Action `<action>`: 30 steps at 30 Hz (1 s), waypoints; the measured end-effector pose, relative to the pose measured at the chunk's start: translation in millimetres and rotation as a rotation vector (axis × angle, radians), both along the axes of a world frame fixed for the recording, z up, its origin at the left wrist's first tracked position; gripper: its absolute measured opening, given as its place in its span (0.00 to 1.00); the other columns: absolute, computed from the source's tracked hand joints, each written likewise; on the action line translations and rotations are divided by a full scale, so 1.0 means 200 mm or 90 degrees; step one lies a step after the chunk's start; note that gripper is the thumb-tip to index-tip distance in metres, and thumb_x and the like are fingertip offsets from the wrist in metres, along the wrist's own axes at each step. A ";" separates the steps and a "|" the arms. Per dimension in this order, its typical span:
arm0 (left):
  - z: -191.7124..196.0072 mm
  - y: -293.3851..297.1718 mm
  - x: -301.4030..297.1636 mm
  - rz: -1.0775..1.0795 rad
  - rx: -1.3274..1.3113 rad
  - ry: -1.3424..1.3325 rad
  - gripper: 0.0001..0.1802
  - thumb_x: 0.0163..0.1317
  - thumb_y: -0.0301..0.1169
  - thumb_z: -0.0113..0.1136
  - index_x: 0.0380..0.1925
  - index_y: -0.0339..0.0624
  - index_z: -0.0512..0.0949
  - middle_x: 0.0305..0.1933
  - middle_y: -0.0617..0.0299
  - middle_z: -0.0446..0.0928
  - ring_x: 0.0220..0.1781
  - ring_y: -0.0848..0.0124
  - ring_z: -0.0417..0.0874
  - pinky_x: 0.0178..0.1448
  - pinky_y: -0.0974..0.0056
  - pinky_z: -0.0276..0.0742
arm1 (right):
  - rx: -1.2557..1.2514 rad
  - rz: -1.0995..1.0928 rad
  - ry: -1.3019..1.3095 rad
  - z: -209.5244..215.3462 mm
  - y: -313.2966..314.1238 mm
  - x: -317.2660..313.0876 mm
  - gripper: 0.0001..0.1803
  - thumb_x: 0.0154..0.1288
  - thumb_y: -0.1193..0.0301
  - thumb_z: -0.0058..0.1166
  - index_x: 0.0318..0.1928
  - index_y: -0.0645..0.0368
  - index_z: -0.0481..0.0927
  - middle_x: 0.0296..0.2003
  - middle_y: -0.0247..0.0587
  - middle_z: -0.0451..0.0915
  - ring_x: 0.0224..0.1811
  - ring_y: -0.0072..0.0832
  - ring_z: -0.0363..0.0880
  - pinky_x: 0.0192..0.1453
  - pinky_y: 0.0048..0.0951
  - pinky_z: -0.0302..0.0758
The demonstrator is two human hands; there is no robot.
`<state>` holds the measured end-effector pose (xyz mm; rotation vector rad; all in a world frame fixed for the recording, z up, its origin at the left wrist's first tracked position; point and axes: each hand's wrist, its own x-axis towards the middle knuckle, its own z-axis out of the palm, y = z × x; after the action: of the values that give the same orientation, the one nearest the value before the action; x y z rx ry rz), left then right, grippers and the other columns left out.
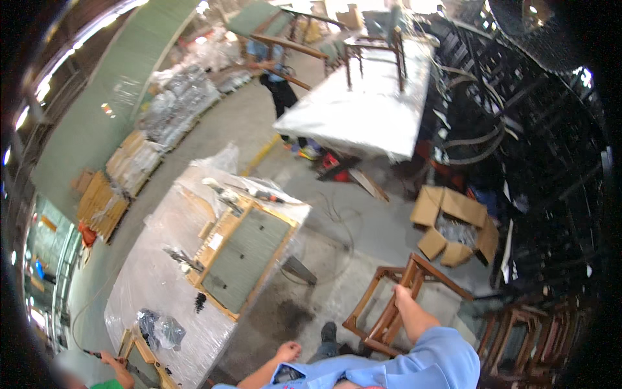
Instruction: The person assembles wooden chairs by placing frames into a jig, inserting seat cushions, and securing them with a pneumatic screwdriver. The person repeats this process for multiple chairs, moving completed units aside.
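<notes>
Chair frame (389,305): wooden, on the floor right of the bench (155,279), gripped at its top rail by your right hand (403,295). Left hand (288,352): empty, fingers apart, beside the bench. Risk: carried one-handed, the frame may swing into the stacked frames (525,337) right of it.

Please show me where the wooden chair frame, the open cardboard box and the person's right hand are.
wooden chair frame (379,324): head view, on its lower rail.
open cardboard box (463,206): head view, on a top flap.
right hand (403,295): head view, on the hand's middle, gripping the frame.
</notes>
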<state>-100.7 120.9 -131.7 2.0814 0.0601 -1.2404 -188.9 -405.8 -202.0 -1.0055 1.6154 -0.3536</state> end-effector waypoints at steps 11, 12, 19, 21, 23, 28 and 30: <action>0.18 -0.66 -0.17 -0.042 -0.218 -0.152 0.37 0.58 0.47 0.76 0.59 0.34 0.75 0.43 0.54 0.83 0.46 0.65 0.83 0.52 0.61 0.79 | 0.273 -0.074 -0.489 0.74 -0.03 0.49 0.14 0.59 0.66 0.64 0.44 0.55 0.78 0.48 0.38 0.77 0.55 0.39 0.71 0.62 0.49 0.70; 0.22 -0.74 -0.12 -0.030 -0.217 -0.217 0.39 0.56 0.48 0.76 0.60 0.33 0.73 0.47 0.51 0.82 0.50 0.61 0.82 0.54 0.59 0.79 | 0.305 -0.054 -0.519 0.84 0.00 0.53 0.14 0.59 0.66 0.64 0.44 0.54 0.78 0.48 0.39 0.78 0.54 0.40 0.72 0.62 0.51 0.71; 0.33 -1.11 0.44 0.175 -0.235 -0.472 0.42 0.52 0.48 0.78 0.60 0.34 0.71 0.53 0.43 0.81 0.57 0.49 0.82 0.60 0.52 0.78 | 0.353 -0.010 -0.775 1.34 0.09 0.63 0.30 0.63 0.57 0.66 0.62 0.52 0.73 0.61 0.41 0.75 0.64 0.45 0.71 0.71 0.51 0.69; 0.44 -1.08 0.53 0.223 -0.240 -0.489 0.34 0.53 0.44 0.77 0.53 0.36 0.74 0.45 0.48 0.85 0.49 0.50 0.87 0.55 0.53 0.81 | 0.358 0.048 -0.783 1.49 0.15 0.59 0.39 0.65 0.52 0.65 0.70 0.55 0.65 0.69 0.45 0.68 0.73 0.49 0.63 0.78 0.55 0.61; 0.42 -1.15 0.65 0.227 -0.264 -0.538 0.28 0.55 0.39 0.75 0.52 0.41 0.74 0.43 0.47 0.85 0.49 0.52 0.87 0.54 0.53 0.81 | 0.351 0.061 -0.766 1.53 0.11 0.55 0.46 0.67 0.49 0.63 0.75 0.58 0.56 0.75 0.48 0.60 0.79 0.51 0.55 0.83 0.57 0.53; 0.66 -1.27 0.72 0.189 -0.261 -0.574 0.29 0.57 0.36 0.71 0.58 0.47 0.74 0.45 0.48 0.86 0.49 0.49 0.87 0.53 0.51 0.82 | 0.357 0.105 -0.796 1.54 0.00 0.46 0.53 0.67 0.43 0.60 0.77 0.60 0.49 0.77 0.51 0.51 0.81 0.50 0.49 0.84 0.57 0.50; 0.70 -1.32 0.72 0.152 -0.224 -0.573 0.29 0.57 0.36 0.71 0.59 0.46 0.75 0.48 0.47 0.86 0.51 0.49 0.87 0.55 0.50 0.82 | 0.411 0.086 -0.813 1.49 -0.09 0.45 0.54 0.68 0.42 0.59 0.78 0.58 0.44 0.78 0.51 0.47 0.81 0.52 0.47 0.84 0.56 0.51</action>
<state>43.4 -142.1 7.9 2.0506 -0.2889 -0.0896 -99.7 -423.5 96.0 -0.2199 0.4114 -0.2536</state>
